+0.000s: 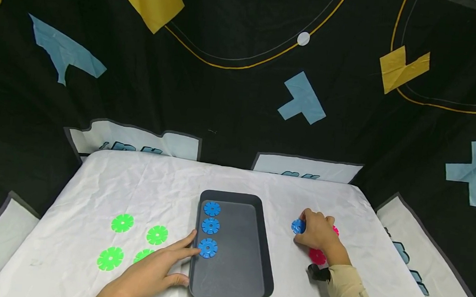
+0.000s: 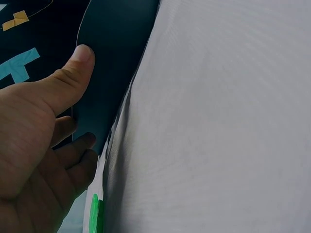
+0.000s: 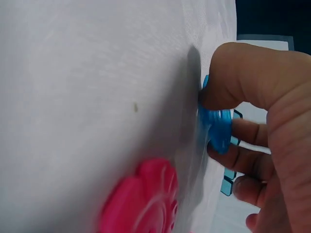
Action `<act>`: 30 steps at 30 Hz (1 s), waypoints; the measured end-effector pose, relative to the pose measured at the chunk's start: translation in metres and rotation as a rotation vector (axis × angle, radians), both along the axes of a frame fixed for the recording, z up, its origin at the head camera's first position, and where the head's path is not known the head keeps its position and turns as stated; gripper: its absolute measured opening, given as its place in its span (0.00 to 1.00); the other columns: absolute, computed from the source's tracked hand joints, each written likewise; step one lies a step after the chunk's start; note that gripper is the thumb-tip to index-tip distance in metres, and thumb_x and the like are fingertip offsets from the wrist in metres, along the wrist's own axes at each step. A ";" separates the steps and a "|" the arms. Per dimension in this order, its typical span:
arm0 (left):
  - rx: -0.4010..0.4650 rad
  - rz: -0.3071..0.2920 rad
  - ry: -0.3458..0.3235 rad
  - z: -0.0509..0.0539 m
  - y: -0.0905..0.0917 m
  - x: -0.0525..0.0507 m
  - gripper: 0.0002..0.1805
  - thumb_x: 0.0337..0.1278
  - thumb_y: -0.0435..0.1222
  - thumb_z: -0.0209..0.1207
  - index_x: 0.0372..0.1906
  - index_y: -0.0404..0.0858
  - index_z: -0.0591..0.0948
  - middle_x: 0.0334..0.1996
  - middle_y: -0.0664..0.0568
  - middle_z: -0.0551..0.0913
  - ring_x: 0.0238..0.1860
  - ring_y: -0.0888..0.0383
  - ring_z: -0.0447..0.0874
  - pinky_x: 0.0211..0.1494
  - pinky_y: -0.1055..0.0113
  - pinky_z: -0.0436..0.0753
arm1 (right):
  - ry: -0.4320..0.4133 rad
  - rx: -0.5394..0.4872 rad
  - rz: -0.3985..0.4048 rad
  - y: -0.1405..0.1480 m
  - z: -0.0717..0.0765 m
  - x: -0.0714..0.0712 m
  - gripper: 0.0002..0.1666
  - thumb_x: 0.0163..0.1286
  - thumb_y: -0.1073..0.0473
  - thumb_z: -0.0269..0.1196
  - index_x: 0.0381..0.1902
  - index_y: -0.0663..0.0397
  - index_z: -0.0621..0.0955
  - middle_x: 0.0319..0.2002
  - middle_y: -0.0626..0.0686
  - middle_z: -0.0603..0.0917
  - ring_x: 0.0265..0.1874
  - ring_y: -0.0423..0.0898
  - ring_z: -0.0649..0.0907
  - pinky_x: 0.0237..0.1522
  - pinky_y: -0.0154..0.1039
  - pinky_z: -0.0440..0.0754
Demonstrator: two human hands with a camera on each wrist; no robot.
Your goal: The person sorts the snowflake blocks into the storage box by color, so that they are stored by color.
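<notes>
In the head view the left hand (image 1: 155, 269) rests at the grey tray's (image 1: 235, 280) left side, fingertips at its rim and one beside the lowest blue disc (image 1: 208, 248). Two more blue discs stand above it in a column inside the tray. To the tray's right, the right hand (image 1: 320, 231) pinches a blue disc (image 1: 297, 226) at the cloth. The right wrist view shows thumb and fingers around the blue disc (image 3: 219, 128), with a pink disc (image 3: 143, 204) nearby. In the left wrist view the left hand (image 2: 46, 131) has its thumb against the tray (image 2: 114, 53).
Several green discs (image 1: 123, 223) lie on the white cloth left of the tray, one partly behind the left hand. Pink discs (image 1: 317, 256) lie under and beside the right hand. A black curtain (image 1: 233, 105) hangs behind the table.
</notes>
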State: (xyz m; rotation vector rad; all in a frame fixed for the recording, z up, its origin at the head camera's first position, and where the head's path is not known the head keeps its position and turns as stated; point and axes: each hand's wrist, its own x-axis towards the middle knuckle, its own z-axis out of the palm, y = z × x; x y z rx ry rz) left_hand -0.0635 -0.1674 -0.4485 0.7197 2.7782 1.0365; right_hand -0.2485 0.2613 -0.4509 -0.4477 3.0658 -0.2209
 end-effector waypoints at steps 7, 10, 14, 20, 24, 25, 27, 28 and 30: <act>-0.002 -0.003 -0.007 0.000 0.001 0.000 0.37 0.52 0.54 0.64 0.69 0.47 0.72 0.77 0.52 0.51 0.72 0.53 0.58 0.64 0.51 0.71 | 0.036 -0.031 0.048 0.005 0.002 0.009 0.28 0.44 0.47 0.73 0.44 0.50 0.81 0.34 0.46 0.81 0.41 0.50 0.77 0.43 0.54 0.63; -0.003 0.000 -0.004 0.000 0.001 0.000 0.37 0.52 0.54 0.64 0.68 0.47 0.73 0.77 0.52 0.51 0.72 0.53 0.59 0.63 0.51 0.71 | 0.063 -0.042 0.071 0.006 0.004 0.013 0.28 0.45 0.48 0.73 0.45 0.50 0.83 0.37 0.47 0.82 0.44 0.51 0.77 0.43 0.55 0.64; -0.006 0.009 0.016 0.000 0.001 0.000 0.37 0.52 0.54 0.64 0.68 0.48 0.73 0.77 0.52 0.52 0.71 0.53 0.60 0.63 0.51 0.72 | 0.104 -0.043 0.112 0.004 0.006 0.018 0.28 0.46 0.49 0.71 0.48 0.51 0.84 0.40 0.49 0.83 0.46 0.52 0.77 0.43 0.55 0.65; -0.004 0.009 0.014 0.000 0.001 0.001 0.37 0.52 0.54 0.64 0.68 0.47 0.73 0.77 0.52 0.52 0.72 0.54 0.59 0.63 0.52 0.71 | 0.143 -0.041 0.146 0.002 0.008 0.022 0.28 0.46 0.49 0.71 0.47 0.52 0.85 0.38 0.48 0.82 0.43 0.49 0.77 0.45 0.57 0.64; -0.003 0.005 0.014 0.000 0.001 0.001 0.37 0.52 0.53 0.65 0.68 0.47 0.73 0.77 0.52 0.51 0.72 0.55 0.58 0.64 0.52 0.71 | 0.166 -0.044 0.157 -0.001 0.012 0.026 0.27 0.46 0.48 0.71 0.46 0.51 0.85 0.36 0.45 0.81 0.42 0.48 0.78 0.46 0.57 0.63; -0.004 0.004 0.014 0.000 0.001 0.000 0.37 0.52 0.53 0.65 0.68 0.47 0.73 0.77 0.52 0.52 0.72 0.54 0.58 0.64 0.52 0.71 | 0.172 -0.045 0.161 -0.003 0.014 0.027 0.27 0.46 0.47 0.72 0.46 0.50 0.85 0.36 0.44 0.81 0.41 0.47 0.78 0.46 0.56 0.63; -0.003 0.003 0.012 0.000 0.001 0.000 0.37 0.53 0.53 0.65 0.68 0.47 0.73 0.77 0.52 0.51 0.72 0.55 0.58 0.64 0.52 0.71 | 0.196 -0.045 0.178 -0.006 0.019 0.029 0.27 0.46 0.46 0.72 0.45 0.49 0.85 0.35 0.43 0.80 0.41 0.46 0.78 0.46 0.56 0.63; -0.003 0.003 0.010 0.000 0.001 0.000 0.37 0.52 0.53 0.65 0.68 0.47 0.73 0.77 0.52 0.52 0.72 0.55 0.58 0.64 0.52 0.71 | 0.212 -0.045 0.192 -0.008 0.022 0.030 0.27 0.46 0.45 0.73 0.45 0.49 0.85 0.35 0.43 0.80 0.41 0.46 0.77 0.45 0.55 0.63; -0.001 0.004 0.008 0.000 0.001 0.000 0.37 0.52 0.54 0.65 0.68 0.47 0.73 0.77 0.52 0.52 0.72 0.54 0.58 0.64 0.52 0.71 | 0.246 -0.048 0.225 -0.012 0.027 0.032 0.27 0.46 0.45 0.74 0.44 0.49 0.85 0.34 0.42 0.80 0.40 0.45 0.77 0.45 0.54 0.62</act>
